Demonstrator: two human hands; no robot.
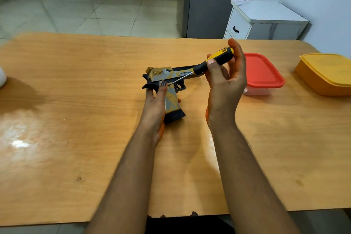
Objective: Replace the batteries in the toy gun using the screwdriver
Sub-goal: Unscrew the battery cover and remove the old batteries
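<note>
Screwdriver [207,63] tip sits on the gun [167,83] grip above the table [76,100], right hand [224,83] pinching its handle, left hand [154,104] clasping the gun; we judge unscrewing underway, battery swap all ahead.

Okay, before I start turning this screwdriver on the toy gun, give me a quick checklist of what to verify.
1. Toy gun held by the grip in left hand: ok.
2. Screwdriver handle pinched in right hand: ok.
3. Tip at the frame above the grip, beside the left thumb: ok.
4. Tip seated in a screw head: cannot tell, too small.
5. Thumb clear of the tip: not ok, very close.
6. Spare batteries on the table: cannot tell, none visible.
</note>
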